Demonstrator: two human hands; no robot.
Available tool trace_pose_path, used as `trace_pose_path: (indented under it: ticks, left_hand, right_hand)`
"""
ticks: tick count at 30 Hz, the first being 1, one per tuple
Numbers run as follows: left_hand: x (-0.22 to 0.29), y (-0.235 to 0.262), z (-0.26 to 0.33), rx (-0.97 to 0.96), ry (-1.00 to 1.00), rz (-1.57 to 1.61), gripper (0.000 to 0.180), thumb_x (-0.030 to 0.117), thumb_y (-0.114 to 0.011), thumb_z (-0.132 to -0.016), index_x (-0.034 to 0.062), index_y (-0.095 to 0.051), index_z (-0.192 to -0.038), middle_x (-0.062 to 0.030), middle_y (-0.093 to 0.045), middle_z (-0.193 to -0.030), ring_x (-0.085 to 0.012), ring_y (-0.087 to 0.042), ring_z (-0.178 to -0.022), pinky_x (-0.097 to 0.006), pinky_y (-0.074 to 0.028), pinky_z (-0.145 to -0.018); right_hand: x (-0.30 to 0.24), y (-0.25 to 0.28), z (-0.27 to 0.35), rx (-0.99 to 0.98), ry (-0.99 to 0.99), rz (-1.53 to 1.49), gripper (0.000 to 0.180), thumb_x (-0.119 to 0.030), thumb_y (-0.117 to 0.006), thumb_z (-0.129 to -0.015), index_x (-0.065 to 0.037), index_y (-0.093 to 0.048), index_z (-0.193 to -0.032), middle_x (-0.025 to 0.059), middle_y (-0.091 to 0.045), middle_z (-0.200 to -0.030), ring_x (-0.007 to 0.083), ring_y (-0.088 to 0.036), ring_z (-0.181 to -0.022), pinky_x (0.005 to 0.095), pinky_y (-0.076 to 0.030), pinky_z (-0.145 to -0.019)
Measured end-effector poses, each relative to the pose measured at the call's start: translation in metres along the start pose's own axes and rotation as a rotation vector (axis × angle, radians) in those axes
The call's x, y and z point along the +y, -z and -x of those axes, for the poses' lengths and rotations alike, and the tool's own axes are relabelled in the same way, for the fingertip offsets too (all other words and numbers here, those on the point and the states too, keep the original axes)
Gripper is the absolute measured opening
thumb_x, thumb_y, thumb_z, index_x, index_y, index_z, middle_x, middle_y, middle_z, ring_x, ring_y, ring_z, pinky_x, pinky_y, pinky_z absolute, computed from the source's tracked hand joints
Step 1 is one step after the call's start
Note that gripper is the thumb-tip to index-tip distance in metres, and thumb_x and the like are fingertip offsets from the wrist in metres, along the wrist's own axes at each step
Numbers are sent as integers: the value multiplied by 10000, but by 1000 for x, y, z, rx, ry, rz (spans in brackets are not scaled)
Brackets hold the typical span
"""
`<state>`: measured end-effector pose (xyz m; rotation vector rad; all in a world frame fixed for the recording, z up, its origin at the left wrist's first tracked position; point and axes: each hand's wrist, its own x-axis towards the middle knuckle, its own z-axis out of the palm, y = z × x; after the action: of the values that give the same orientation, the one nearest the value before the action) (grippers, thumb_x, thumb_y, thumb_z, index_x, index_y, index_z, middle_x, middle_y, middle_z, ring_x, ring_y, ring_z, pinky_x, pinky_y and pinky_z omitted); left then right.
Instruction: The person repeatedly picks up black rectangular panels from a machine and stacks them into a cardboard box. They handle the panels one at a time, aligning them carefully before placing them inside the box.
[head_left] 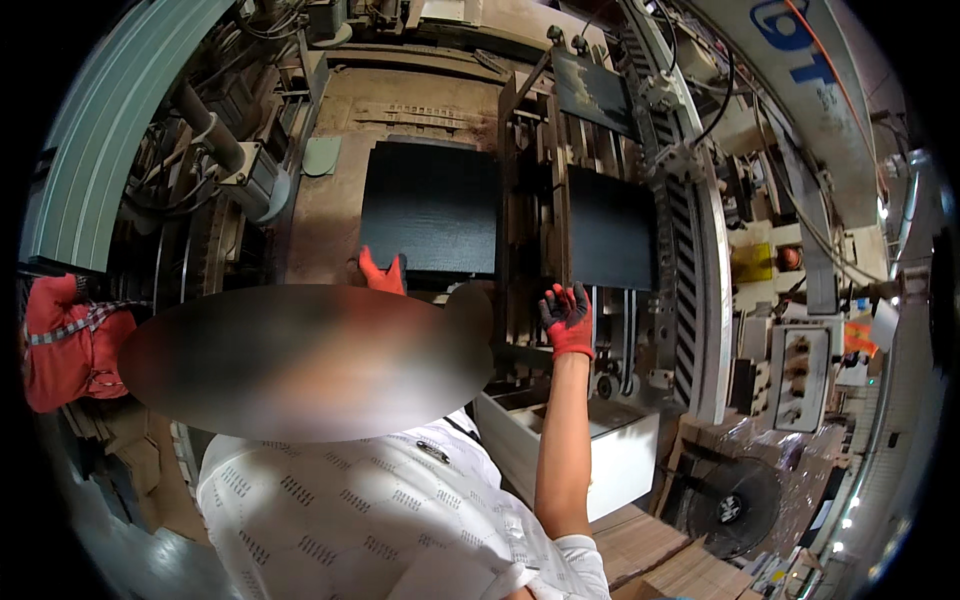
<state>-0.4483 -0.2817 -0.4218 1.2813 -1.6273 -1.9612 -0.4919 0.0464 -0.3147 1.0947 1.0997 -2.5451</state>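
My left hand (383, 273), in a red glove with dark finger patches, is at the near left corner of a flat black panel (430, 210). Its thumb and finger spread in a V against that corner; the rest of the hand is hidden by a blurred patch. My right hand (567, 320), in a matching red and dark glove, is raised beside the machine's rails with loosely bent fingers apart and nothing in them. Just beyond it, a second black panel (612, 230) rests on the rails. The first panel lies on a worn brown machine bed.
A third dark panel (595, 92) sits farther back on the rails. A striped metal beam (690, 250) runs along the right. Motors and cylinders (255, 180) crowd the left. Near my right forearm stand a white box (625, 465) and a black fan (733, 507).
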Motion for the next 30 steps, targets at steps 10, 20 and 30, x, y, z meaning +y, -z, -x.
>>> trace_pose_path:
  ticks: [10,20,30]
  left_hand:
    - [18,16,-15,176,222,513,514,19,-624,-924,154,-384,-1358,-106,-532,-1217,-224,-555,-1005,-384,-511,-818]
    - [-35,103,-19,-220,345,591,433,136,-619,-922,187,-451,-1317,-68,-574,-1080,-253,-573,-888,-404,-531,-780]
    - [26,111,-76,-857,-712,-723,598,117,-694,-844,-23,-469,-1381,-131,-508,-1399,-249,-466,-1305,-368,-422,-1059]
  right_hand:
    - [13,19,-74,96,342,-76,205,-217,-603,-990,-56,-630,-1115,34,-612,-954,175,-584,-873,317,-524,-749]
    - [85,54,45,8,550,232,372,-226,-695,-914,-53,-574,-1220,51,-628,-1121,183,-637,-929,316,-547,-742]
    - [51,112,155,308,813,131,329,-285,-633,-965,-67,-527,-743,-68,-424,-769,62,-363,-747,256,-331,-662]
